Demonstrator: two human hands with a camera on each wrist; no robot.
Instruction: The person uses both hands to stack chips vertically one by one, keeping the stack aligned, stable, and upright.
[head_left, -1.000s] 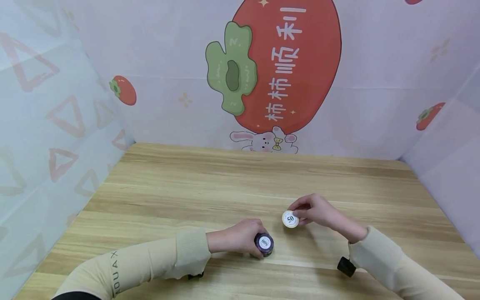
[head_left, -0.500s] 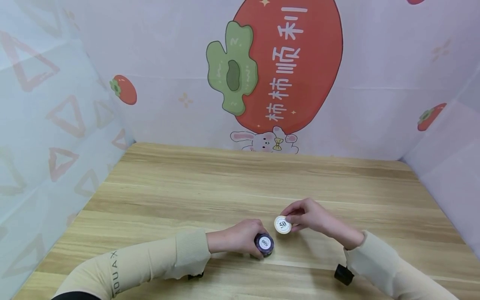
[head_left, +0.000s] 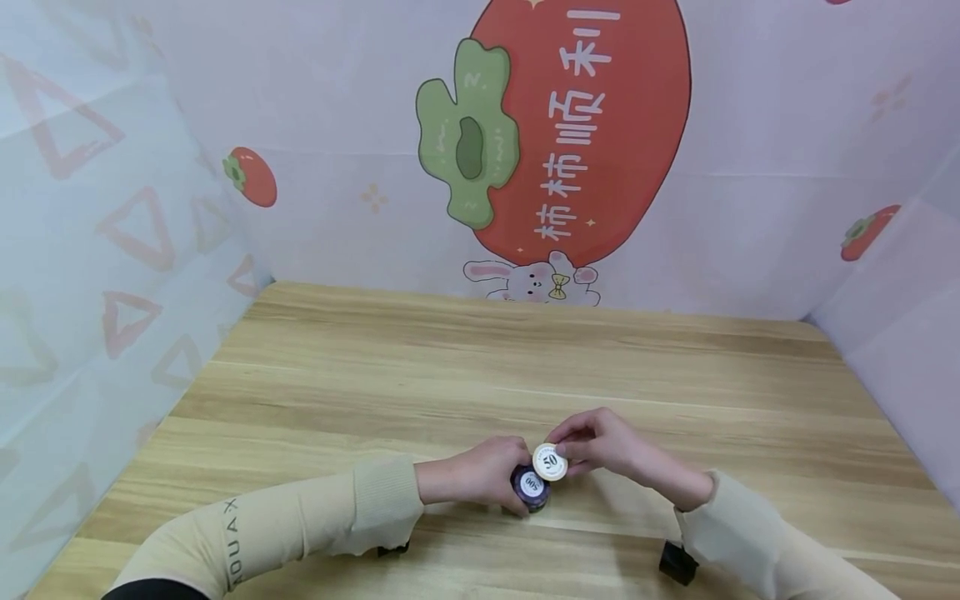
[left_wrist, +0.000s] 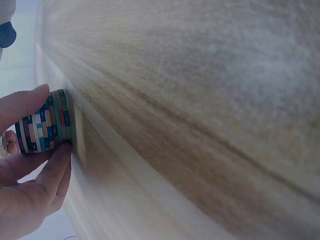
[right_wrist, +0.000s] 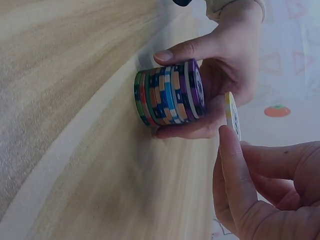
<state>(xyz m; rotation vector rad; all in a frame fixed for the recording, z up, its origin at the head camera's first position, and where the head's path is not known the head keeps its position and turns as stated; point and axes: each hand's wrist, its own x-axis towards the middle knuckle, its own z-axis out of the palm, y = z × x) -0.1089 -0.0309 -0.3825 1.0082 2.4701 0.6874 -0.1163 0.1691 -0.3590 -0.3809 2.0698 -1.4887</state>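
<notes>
A stack of poker chips (right_wrist: 167,95) in several colours stands on the table, a purple chip marked 500 (head_left: 532,486) on top. My left hand (head_left: 487,475) grips the stack from the side, thumb and fingers around it. Between thumb and fingers my right hand (head_left: 611,446) pinches a white and yellow poker chip marked 50 (head_left: 551,462). In the head view this chip overlaps the far right edge of the stack; the right wrist view has it raised above the stack's top, tilted. Green and red chips (left_wrist: 62,115) form the stack's bottom.
The wooden table (head_left: 375,358) stretches back to a printed cloth wall (head_left: 337,225) with a large red persimmon picture. Patterned cloth (head_left: 82,250) also closes off the left side. A black wrist device (head_left: 678,562) sits under the right sleeve.
My right hand has moved left and nearer to me with the 50 chip, from apart to over the stack's edge. The left hand stays on the stack.
</notes>
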